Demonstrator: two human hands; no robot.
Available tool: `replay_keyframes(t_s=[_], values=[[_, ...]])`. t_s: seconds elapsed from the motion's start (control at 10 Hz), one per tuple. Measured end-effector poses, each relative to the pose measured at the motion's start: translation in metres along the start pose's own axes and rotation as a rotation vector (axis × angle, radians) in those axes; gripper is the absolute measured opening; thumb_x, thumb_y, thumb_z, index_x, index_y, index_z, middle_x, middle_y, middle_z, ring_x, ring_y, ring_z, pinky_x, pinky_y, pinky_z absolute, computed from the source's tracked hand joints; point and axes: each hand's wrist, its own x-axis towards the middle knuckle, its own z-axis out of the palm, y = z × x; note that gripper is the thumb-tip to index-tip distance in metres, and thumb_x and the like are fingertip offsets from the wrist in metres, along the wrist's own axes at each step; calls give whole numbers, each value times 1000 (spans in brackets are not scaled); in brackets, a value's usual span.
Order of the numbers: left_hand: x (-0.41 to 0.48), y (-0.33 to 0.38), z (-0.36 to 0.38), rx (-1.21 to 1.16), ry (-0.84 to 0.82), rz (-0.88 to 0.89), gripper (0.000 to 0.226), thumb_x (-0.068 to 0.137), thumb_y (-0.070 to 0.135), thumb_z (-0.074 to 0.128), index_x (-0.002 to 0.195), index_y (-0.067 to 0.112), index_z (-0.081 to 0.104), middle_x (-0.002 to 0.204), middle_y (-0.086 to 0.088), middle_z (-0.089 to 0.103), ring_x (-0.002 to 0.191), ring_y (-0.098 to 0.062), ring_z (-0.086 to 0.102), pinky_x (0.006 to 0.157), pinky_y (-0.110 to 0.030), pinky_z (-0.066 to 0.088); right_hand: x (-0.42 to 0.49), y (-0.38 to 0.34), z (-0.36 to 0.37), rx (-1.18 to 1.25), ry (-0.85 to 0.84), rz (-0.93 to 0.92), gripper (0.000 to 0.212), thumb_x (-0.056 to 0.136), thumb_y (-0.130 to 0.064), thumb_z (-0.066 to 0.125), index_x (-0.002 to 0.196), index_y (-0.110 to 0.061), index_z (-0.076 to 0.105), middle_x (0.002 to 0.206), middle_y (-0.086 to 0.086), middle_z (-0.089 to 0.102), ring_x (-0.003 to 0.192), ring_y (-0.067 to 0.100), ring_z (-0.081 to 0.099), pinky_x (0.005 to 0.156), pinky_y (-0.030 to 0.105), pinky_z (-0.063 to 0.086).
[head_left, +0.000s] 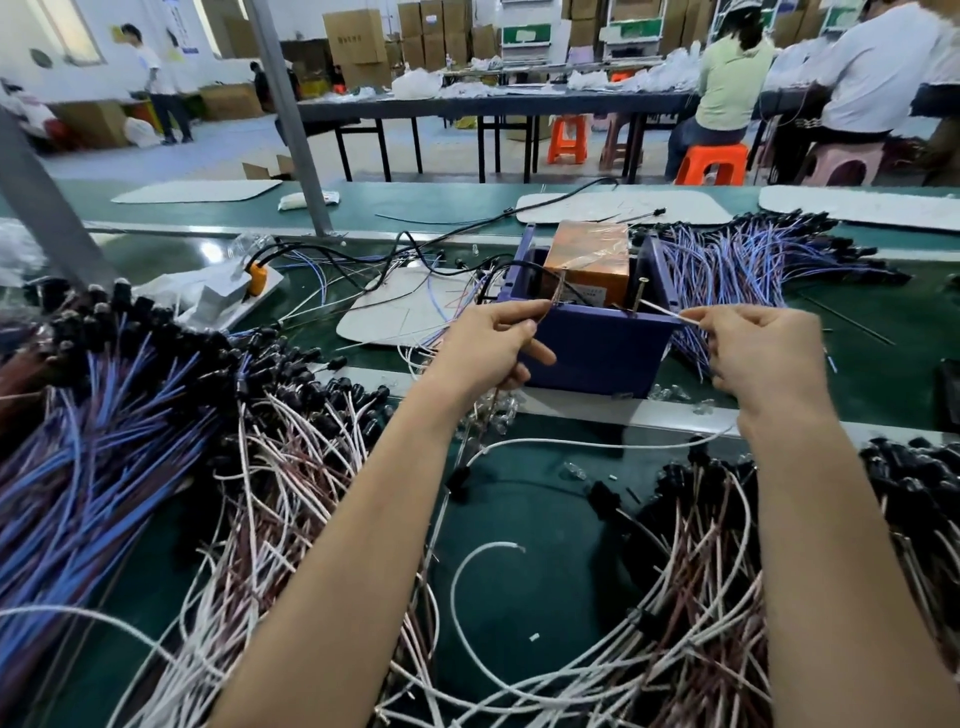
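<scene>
Green bench (524, 525), left hand (488, 345) pinching half-hidden brown wire (558, 292), right hand (763, 353) pinching white wire (667, 312)

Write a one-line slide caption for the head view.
Left hand pinches a brown wire, right hand a white wire, beside a purple box amid wire heaps on a green bench.

Bright, even indoor light fills the room, strongest from a window (62, 31) at the upper left. Shadows under the arms are soft. The green table (530, 525) shows faint glare. Straight lines bow near the edges, and the far background looks slightly soft.
</scene>
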Motion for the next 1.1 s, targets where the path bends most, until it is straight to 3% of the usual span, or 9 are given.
replay_keyframes(t_s=[0.3,0.6,0.9,1.1], values=[[3,-3,-1,17,-10,11,34,101,8,44,131,15,58,66,3,71,41,-6,49,43,-17,43,0,0,0,14,2,13,29,85,-8,53,67,-22,70,44,-4,43,45,13,29,45,26,25],[4,-5,-2,22,-16,19,34,101,9,45,131,16,58,66,4,72,42,-5,49,43,-17,43,1,3,-1,-15,16,31,27,81,-11,54,63,-23,70,59,5,36,54,18,24,51,32,23],[4,-5,-1,15,-18,17,34,101,10,45,131,16,58,66,3,72,42,-6,49,43,-17,43,3,2,-2,-29,54,27,26,84,-11,55,65,-22,70,40,-7,37,44,14,27,44,26,26],[5,-5,-1,18,-16,17,34,101,9,45,131,17,58,66,3,71,42,-6,48,43,-17,43,1,3,-1,-88,47,8,27,84,-14,56,63,-25,69,52,3,40,55,18,32,54,30,32]])
